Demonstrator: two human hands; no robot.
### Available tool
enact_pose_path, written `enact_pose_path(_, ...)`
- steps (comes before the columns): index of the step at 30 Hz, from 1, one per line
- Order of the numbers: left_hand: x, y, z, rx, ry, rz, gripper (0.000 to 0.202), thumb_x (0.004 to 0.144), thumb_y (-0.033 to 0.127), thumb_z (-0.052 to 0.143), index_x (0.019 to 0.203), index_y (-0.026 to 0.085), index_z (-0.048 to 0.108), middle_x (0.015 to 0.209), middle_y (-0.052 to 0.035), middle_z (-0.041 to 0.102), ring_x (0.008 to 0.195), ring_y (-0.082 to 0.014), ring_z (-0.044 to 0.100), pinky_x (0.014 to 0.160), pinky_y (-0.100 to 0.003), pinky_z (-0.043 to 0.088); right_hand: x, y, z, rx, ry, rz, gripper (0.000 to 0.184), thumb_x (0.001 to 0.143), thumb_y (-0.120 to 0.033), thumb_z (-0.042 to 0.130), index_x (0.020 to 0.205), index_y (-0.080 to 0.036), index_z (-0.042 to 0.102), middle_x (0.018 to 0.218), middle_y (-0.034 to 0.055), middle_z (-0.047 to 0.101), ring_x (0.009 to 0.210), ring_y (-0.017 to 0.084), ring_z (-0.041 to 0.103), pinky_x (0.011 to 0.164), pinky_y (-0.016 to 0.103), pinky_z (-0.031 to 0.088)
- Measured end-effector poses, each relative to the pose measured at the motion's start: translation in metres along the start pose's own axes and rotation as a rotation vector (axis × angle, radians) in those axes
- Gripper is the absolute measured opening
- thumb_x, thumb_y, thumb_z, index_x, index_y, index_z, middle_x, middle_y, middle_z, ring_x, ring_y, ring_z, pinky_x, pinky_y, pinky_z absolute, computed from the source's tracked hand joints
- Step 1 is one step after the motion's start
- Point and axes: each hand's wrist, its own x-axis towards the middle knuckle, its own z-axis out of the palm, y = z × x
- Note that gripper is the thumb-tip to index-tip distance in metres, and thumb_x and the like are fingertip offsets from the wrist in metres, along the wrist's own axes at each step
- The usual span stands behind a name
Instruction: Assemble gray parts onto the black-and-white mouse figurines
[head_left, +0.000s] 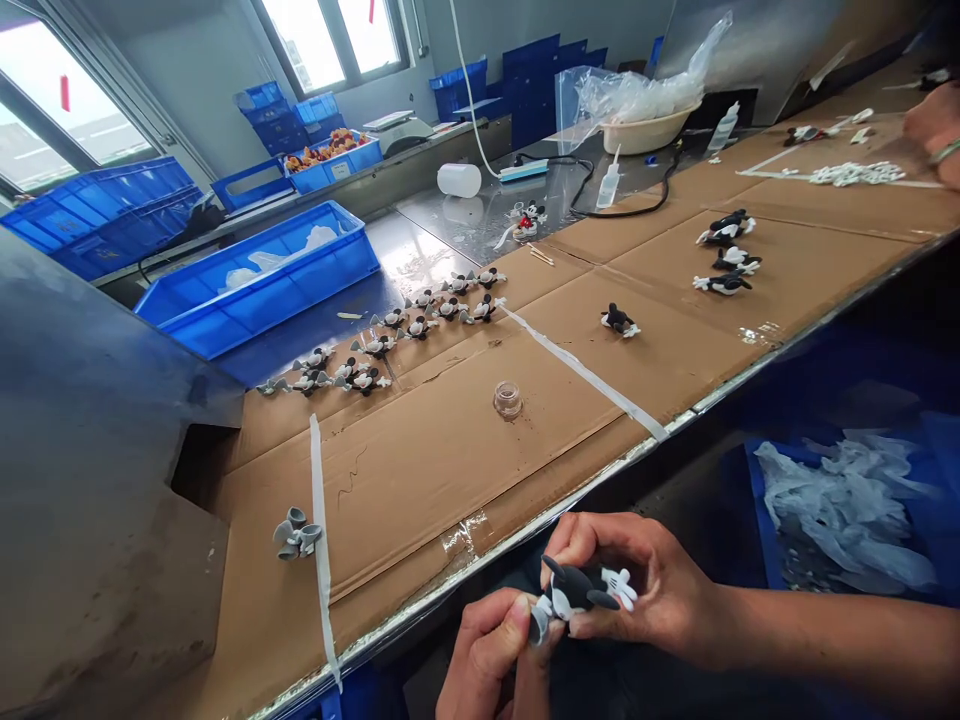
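Observation:
My right hand (660,575) is closed around a black-and-white mouse figurine (576,588), just past the bench's near edge. One white gloved hand of the figurine sticks out toward my right palm. Between the thumb and fingers of my left hand (487,645) is a small grey cup-shaped piece (538,622), which meets the figurine's left side; whether it is fixed there I cannot tell. More grey cup-shaped pieces (296,537) lie grouped at the bench's left. Rows of similar mouse figurines (416,328) with grey pieces stand along the far edge of the cardboard.
Taped cardboard (435,450) covers the bench, with a small clear round pot (508,400) on it. Several figurines (724,285) lie at right, near another person's hand (934,130). A blue crate (262,280) stands behind; a bin of plastic film (847,510) sits below right.

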Motion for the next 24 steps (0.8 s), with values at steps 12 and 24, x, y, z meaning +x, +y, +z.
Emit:
enact_pose_path(12, -0.004, 0.017, -0.035, 0.005, 0.186, -0.117, 0.021, 0.087, 0.018, 0.082, 0.105, 0.026, 0.077, 0.095, -0.0013, 0.076, 0.081, -0.0154, 0.073, 0.072, -0.024, 0.061, 0.005, 0.003, 0.043, 0.056, -0.077, 0.184, 0.035, 0.083, -0.05, 0.083, 0.093, -0.019, 0.072, 0.09, 0.0064, 0.073, 0.082, 0.02, 0.067, 0.073, 0.03, 0.053)
enact_pose_path(24, -0.072, 0.035, -0.087, -0.299, 0.638, -0.831, 0.045, 0.065, 0.043, 0.099, 0.097, 0.018, 0.08, 0.096, -0.01, 0.082, 0.09, -0.022, 0.079, 0.081, -0.022, 0.063, -0.039, 0.015, 0.147, 0.57, -0.143, 0.798, 0.053, 0.074, -0.06, 0.087, 0.108, -0.023, 0.072, 0.111, 0.0064, 0.074, 0.118, 0.028, 0.061, 0.112, 0.044, 0.042)
